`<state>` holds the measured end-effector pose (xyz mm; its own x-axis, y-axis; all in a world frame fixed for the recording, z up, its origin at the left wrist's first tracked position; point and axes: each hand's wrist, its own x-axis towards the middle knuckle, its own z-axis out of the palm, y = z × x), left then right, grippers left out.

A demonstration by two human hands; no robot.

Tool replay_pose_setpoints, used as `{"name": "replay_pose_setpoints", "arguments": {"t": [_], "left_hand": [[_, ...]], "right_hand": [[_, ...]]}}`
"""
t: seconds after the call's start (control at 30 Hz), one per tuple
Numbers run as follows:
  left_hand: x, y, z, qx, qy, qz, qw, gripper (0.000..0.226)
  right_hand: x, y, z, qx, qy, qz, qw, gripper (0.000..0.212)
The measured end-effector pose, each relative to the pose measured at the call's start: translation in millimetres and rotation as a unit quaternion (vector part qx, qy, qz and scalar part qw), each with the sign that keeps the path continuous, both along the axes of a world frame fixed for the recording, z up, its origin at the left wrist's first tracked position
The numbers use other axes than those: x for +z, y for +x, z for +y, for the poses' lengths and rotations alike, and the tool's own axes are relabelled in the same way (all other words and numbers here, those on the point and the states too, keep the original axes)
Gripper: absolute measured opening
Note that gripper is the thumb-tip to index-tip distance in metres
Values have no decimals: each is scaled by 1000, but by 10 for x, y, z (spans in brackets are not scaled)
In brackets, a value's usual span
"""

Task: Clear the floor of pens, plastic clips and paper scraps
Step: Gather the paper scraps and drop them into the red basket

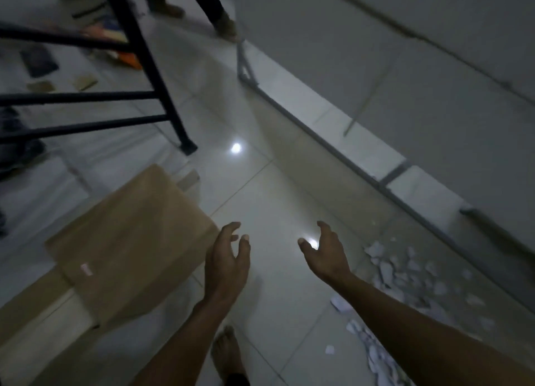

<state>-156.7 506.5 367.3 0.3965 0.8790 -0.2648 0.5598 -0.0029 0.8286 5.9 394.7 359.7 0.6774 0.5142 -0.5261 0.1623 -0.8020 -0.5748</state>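
Observation:
Both of my hands hang in the air above the white tiled floor, holding nothing. My left hand has its fingers loosely spread, just right of a cardboard box. My right hand is also relaxed and spread. A heap of several white paper scraps lies on the floor to the right of my right arm, by the foot of a grey table frame. More scraps lie lower down under my right forearm. The picture is dim and blurred.
A black metal frame stands at upper left with flat items on the floor behind it. A grey table frame runs diagonally on the right. Another person's feet stand at the top. My bare foot is at the bottom.

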Motion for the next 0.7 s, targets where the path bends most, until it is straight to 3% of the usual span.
{"name": "replay_pose_setpoints", "arguments": {"t": [0.37, 0.7], "left_hand": [[268, 1326, -2507, -174, 7, -15, 985, 25], [39, 1932, -3862, -332, -32, 5, 943, 24]], "right_hand": [[434, 791, -3006, -135, 14, 1, 991, 61], [286, 995, -4673, -252, -13, 8, 968, 61]]}}
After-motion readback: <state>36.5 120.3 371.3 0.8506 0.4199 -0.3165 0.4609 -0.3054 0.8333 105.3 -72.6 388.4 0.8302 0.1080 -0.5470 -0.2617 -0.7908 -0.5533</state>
